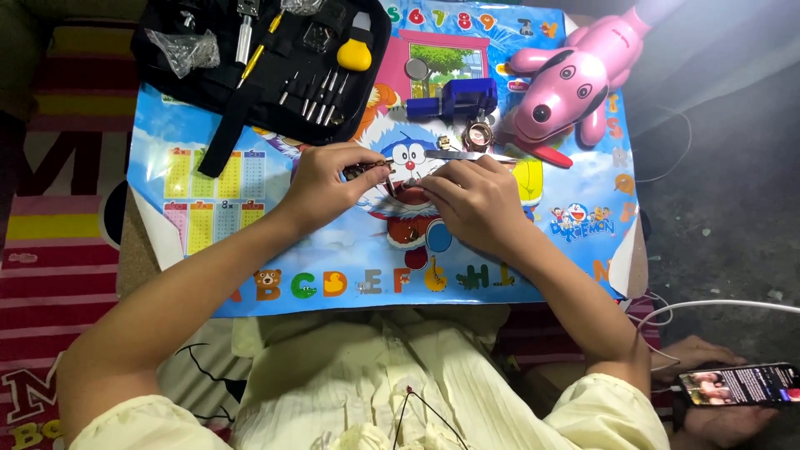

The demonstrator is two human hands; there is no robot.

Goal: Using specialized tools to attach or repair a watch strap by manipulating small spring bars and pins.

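My left hand (pixel 327 185) pinches a small dark metal part, apparently a watch piece (pixel 367 169), just above a low table with a colourful cartoon top (pixel 250 208). My right hand (pixel 473 198) is closed beside it, holding a slim metal tool (pixel 467 155) whose shaft points right. Both hands meet at the table's middle. What lies under the right fingers is hidden.
A black tool case (pixel 275 67) lies open at the back left, with several small screwdrivers and a yellow-handled tool (pixel 356 52). A blue metal holder (pixel 457 98), a round watch case (pixel 479 133) and a pink toy dog (pixel 575 79) sit behind. A phone (pixel 737 385) with a white cable lies lower right.
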